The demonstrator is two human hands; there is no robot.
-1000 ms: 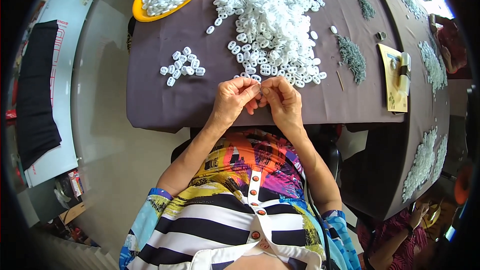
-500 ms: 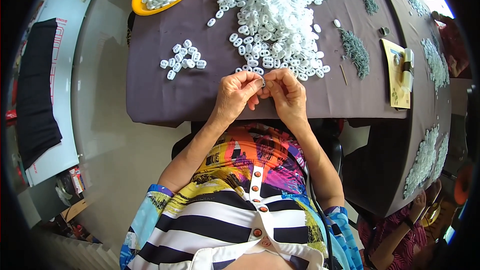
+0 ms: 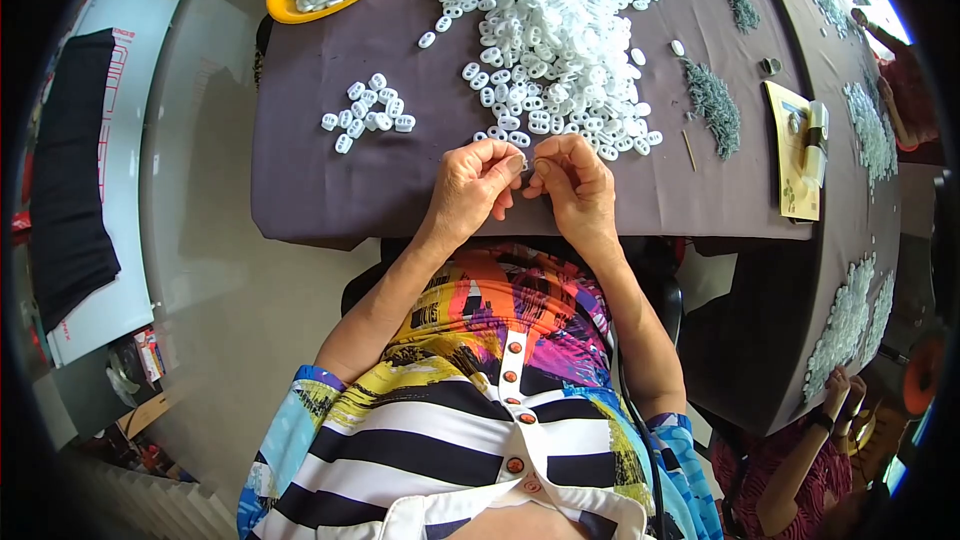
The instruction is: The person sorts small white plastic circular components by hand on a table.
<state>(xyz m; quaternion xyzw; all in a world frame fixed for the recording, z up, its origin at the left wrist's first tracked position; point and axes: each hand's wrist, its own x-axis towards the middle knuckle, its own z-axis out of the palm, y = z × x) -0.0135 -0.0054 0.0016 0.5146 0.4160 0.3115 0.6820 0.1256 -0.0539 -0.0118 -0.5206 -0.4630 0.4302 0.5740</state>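
Observation:
My left hand (image 3: 478, 180) is closed in a pinch on a small white plastic piece (image 3: 524, 163), mostly covered by thumb and forefinger. Just beside it, my right hand (image 3: 578, 185) has thumb and forefinger pressed together; whatever is between them is too small to make out. A narrow gap separates the fingertips, over the near part of the table. Right beyond the hands spreads a big heap of white oval pieces with two holes (image 3: 560, 30). Off to the left lies a small group of similar pieces (image 3: 367, 115), with dark marks in their holes.
A yellow bowl (image 3: 273, 2) of white pieces stands far left on the dark tablecloth (image 3: 330, 190). Rightward lie small grey parts (image 3: 712, 105), a thin stick (image 3: 689, 149) and a yellow packet (image 3: 790, 170). Another person's hands (image 3: 845, 390) work at more pieces, lower right.
My fingertips have drawn slightly apart, the right hand shifting a little to the right. The left hand keeps its pinch. At lower right, the other person's hands have moved closer to their pieces.

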